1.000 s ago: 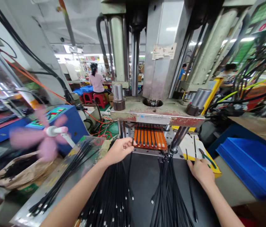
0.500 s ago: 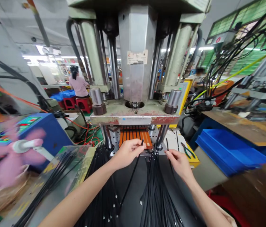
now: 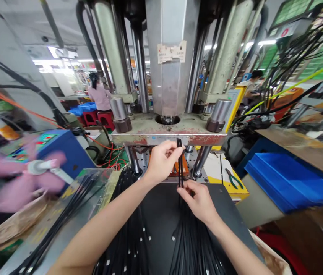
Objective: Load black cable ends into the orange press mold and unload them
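Two thin black cords (image 3: 180,168) stand upright, side by side, in front of the press. My left hand (image 3: 163,160) is closed, pinching them near their upper ends. Lower down, my right hand (image 3: 198,200) pinches the same pair between thumb and fingers. Beneath my right hand a bundle of black cords (image 3: 194,244) fans out over the dark table. Another bundle (image 3: 121,233), with small pale ends, lies under my left forearm. Behind my hands, an orange slotted fixture (image 3: 184,168) is partly hidden on the press bed.
The press's heavy plate (image 3: 132,135) spans above the fixture. Green-handled pliers (image 3: 234,179) rest on a yellow-edged surface at right, near blue trays (image 3: 290,181). A pink fan (image 3: 38,168) and more cords (image 3: 64,221) are at left. Two people sit in the background.
My hands were apart, each holding a cord. My right hand has moved left and my left hand has risen; both now grip two cords together. The camera view has shifted slightly.
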`<act>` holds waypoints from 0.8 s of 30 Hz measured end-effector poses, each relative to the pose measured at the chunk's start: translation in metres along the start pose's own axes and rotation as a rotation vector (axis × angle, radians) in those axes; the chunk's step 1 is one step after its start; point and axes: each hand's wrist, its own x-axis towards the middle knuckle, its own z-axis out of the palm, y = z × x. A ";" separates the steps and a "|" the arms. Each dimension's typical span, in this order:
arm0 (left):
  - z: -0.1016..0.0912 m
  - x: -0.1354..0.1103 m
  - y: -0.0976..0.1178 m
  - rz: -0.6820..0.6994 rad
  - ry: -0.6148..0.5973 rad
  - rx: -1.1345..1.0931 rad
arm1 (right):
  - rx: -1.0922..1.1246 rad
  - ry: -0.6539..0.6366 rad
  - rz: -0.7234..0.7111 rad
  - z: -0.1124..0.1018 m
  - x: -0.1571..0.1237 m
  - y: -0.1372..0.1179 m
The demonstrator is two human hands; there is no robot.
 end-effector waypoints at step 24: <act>0.002 -0.028 -0.079 0.071 -0.796 1.036 | -0.248 0.065 0.268 0.004 0.117 0.085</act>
